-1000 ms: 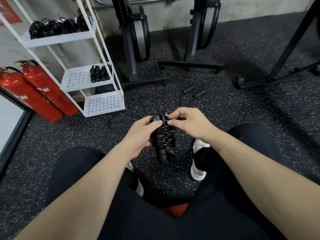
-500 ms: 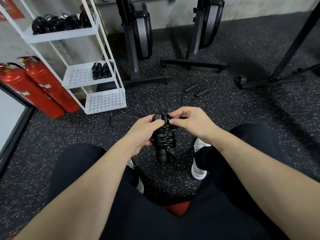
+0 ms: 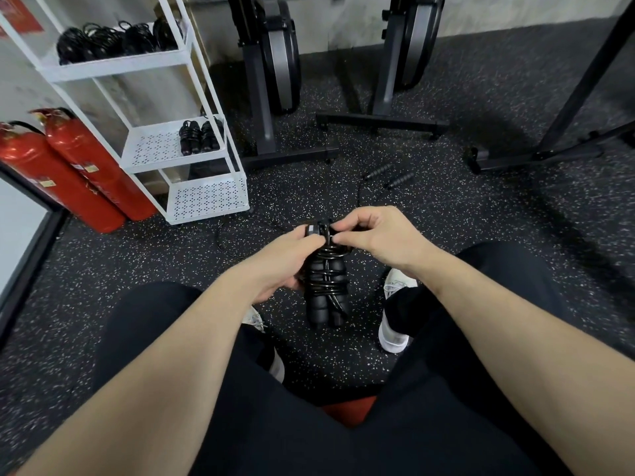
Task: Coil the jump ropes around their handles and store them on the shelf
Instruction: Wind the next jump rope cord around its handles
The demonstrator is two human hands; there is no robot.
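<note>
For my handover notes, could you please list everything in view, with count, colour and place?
Jump rope bundle: one, black, held between the knees.
Loose jump rope: one, black, on floor ahead.
Shelf: one, white, three tiers, left.
Stored ropes: black, several on the top tier, two bundles on the middle tier.
Fire extinguishers: two, red, far left.
Machine stands: dark, at the wall.
Hands: left grips the bundle, right pinches its cord.

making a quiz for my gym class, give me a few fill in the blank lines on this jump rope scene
1. The left hand holds the coiled jump rope while the right hand pinches its ____ end.
2. The two fire extinguishers are ____ in colour.
3. The loose handles lie on the ____.
4. The shelf is ____ in colour.

Missing words: top; red; floor; white
</note>
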